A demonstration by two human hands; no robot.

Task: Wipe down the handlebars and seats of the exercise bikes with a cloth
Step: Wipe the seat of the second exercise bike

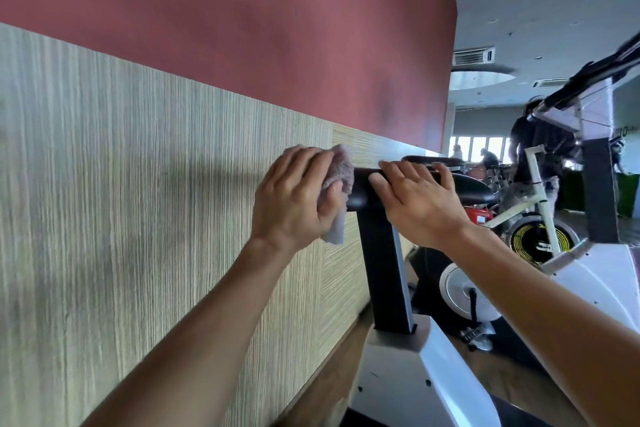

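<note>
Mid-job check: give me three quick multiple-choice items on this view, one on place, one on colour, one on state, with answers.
1. Where is the cloth?
A. at the seat's left end
B. on the floor
C. on the flywheel

2. What colour is the wall's upper band?
A. blue
B. dusty red
C. black

3. What is the right hand doing?
A. hanging free
B. gripping a bottle
C. resting on the seat

Answers: 1 A, the left hand holds it against that end; 2 B, red above the wood panelling; 3 C, fingers lie over the black pad.

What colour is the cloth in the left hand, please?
The cloth is pale pinkish-lilac, seen in the head view.
</note>
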